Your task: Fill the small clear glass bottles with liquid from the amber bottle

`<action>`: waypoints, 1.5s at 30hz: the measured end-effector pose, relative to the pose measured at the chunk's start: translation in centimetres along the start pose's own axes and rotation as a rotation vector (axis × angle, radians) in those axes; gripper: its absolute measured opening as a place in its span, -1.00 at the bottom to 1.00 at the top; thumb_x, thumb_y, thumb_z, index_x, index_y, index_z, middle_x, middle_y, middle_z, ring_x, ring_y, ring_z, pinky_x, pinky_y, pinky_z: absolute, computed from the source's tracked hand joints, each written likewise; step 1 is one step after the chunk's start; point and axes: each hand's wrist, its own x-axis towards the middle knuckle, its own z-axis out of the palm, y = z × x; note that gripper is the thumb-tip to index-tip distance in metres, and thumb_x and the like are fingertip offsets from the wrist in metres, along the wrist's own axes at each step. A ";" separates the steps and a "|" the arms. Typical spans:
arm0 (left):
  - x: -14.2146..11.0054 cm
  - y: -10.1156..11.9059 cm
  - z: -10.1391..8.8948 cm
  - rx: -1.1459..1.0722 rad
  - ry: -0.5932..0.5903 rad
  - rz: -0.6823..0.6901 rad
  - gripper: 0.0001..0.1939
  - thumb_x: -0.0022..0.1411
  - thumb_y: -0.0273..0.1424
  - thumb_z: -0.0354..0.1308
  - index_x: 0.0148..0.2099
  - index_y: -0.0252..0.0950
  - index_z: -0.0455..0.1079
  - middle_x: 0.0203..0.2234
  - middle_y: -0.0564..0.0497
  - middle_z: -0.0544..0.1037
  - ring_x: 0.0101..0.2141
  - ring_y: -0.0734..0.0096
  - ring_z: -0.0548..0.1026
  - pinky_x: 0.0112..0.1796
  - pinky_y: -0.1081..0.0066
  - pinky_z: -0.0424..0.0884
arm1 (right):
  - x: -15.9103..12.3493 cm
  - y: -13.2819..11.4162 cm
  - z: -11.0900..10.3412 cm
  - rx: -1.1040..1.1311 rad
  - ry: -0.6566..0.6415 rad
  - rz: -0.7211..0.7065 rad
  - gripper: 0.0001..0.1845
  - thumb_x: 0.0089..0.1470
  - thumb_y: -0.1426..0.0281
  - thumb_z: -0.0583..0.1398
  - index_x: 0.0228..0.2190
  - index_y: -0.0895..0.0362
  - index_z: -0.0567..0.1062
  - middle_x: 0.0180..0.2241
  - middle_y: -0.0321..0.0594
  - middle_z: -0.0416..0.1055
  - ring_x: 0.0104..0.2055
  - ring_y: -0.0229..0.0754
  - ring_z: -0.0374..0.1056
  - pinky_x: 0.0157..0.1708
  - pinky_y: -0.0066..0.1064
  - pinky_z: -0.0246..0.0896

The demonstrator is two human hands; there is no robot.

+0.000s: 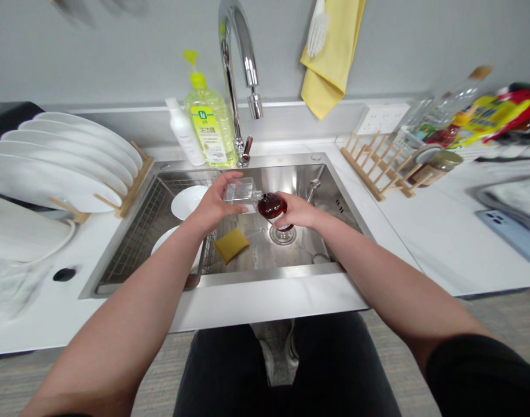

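Observation:
Over the sink [265, 277], my left hand [218, 202] grips a clear, square-sided glass bottle [241, 190], thumb below and fingers above. The bottle lies tilted with its neck pointing right. My right hand [297, 211] is wrapped round a dark reddish-brown bottle [272, 204] with a pale label. The mouths of the two bottles meet or nearly meet; I cannot tell whether they touch. Beneath them on the sink floor lies a yellow sponge [231, 245], and the round drain [283, 235] sits under my right hand.
A wire basket [134, 243] with white plates fills the sink's left side. Behind stand a chrome faucet [230, 69], a yellow-green dish soap bottle [210, 124] and a white bottle [184, 133]. Plates stand racked at left; a wooden rack [377, 168], jar [436, 168] and phone [510, 234] are right.

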 end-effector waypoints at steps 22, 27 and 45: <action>0.0 0.7 0.3 -0.064 0.011 -0.064 -0.04 -0.25 -0.35 0.77 0.23 -0.19 0.52 0.08 -0.08 0.63 0.04 0.05 0.64 0.17 0.05 0.55 | 0.0 0.2 -0.1 0.056 -0.016 0.003 -0.25 -0.33 0.48 0.57 0.00 0.03 0.64 -0.04 -0.26 0.74 0.05 0.18 0.65 0.12 -0.09 0.54; 0.0 0.6 0.2 -0.066 0.020 -0.073 0.02 -0.27 -0.35 0.77 0.30 -0.19 0.54 0.09 -0.09 0.63 0.06 0.03 0.64 0.20 0.01 0.56 | 0.1 0.5 -0.1 0.039 -0.013 -0.011 -0.29 -0.33 0.48 0.56 -0.03 0.04 0.65 -0.06 -0.26 0.73 0.04 0.18 0.64 0.12 -0.10 0.52; 0.1 0.4 0.2 -0.039 0.026 -0.059 0.05 -0.26 -0.38 0.76 0.34 -0.15 0.56 0.10 -0.10 0.63 0.12 -0.07 0.62 0.24 -0.08 0.53 | -0.2 -0.1 -0.1 0.018 -0.011 0.012 -0.31 -0.33 0.46 0.58 -0.06 0.03 0.65 -0.08 -0.27 0.73 0.03 0.19 0.65 0.09 -0.09 0.54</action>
